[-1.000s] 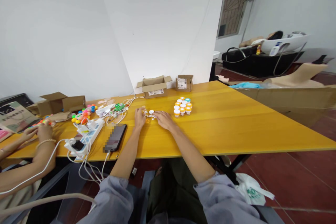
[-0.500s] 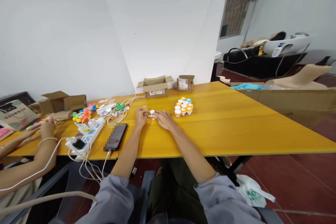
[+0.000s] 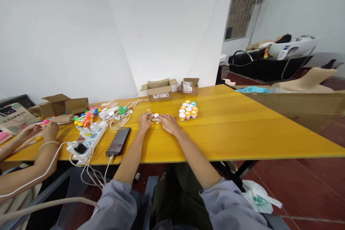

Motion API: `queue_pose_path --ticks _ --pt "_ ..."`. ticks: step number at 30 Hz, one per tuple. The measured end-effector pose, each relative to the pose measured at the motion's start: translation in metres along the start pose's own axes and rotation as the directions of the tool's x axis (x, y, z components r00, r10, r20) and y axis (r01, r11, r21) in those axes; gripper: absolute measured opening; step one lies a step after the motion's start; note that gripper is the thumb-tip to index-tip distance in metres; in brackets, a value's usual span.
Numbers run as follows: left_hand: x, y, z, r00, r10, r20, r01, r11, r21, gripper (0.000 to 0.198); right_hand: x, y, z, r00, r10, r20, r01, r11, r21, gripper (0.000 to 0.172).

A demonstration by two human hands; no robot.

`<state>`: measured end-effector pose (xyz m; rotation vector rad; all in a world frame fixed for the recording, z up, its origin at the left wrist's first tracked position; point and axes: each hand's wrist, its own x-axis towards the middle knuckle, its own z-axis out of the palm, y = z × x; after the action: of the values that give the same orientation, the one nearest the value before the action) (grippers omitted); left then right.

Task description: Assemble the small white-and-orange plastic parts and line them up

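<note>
My left hand rests on the table with its fingers bent together beside a cluster of small white pieces. What lies between those fingers is too small to make out. A round white cap lies at the back of the cluster. From the other side, my right hand reaches in with fingers stretched out, the tips at the edge of the pieces. Near my left fingertips sits a small yellow ring-like piece. Several small jars with white, orange and teal tops stand grouped beyond my right hand.
A phone and a white power strip with tangled cables lie to my left. Cardboard boxes stand by the wall. Farther left, a co-worker's hands are among colourful plastic pieces.
My hands stay almost in place, while the round white cap between them shifts slightly. The co-worker's hands have moved and are now at a pink piece.
</note>
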<state>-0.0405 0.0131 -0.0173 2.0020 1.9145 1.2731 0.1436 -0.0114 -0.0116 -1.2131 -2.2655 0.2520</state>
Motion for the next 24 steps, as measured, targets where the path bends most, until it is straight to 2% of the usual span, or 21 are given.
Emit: queue_pose_path --ticks 3,5,10,13,15,18,24 --pt "-0.004 0.011 -0.002 0.999 0.048 -0.002 -0.048 0.998 0.035 0.022 0.0 0.0 0.0 0.999 0.034 -0.012 -0.034 0.999 -0.003 0.037" --pt "-0.008 0.019 -0.004 0.992 0.123 0.008 -0.124 0.991 0.057 0.021 0.001 0.001 -0.001 0.997 0.061 -0.04 -0.061 0.998 0.005 0.037" --pt "-0.018 0.031 -0.003 0.942 0.27 0.198 -0.295 0.95 0.107 0.03 0.005 0.007 -0.002 0.985 0.133 -0.113 -0.129 0.991 0.045 0.035" --pt "-0.019 0.029 0.0 0.915 0.321 0.245 -0.354 0.929 0.106 0.029 0.007 0.01 -0.001 0.977 0.153 -0.149 -0.145 0.988 0.061 0.034" --pt "-0.018 0.027 0.002 0.917 0.332 0.223 -0.362 0.926 0.107 0.028 0.008 0.012 0.0 0.975 0.147 -0.166 -0.138 0.988 0.067 0.033" --pt "-0.017 0.026 0.003 0.943 0.285 0.17 -0.31 0.939 0.147 0.031 0.008 0.011 0.0 0.973 0.158 -0.169 -0.148 0.987 0.066 0.03" --pt "-0.017 0.029 0.003 0.976 0.193 0.1 -0.21 0.954 0.212 0.048 0.007 0.006 -0.002 0.969 0.201 -0.142 -0.193 0.979 0.069 0.028"
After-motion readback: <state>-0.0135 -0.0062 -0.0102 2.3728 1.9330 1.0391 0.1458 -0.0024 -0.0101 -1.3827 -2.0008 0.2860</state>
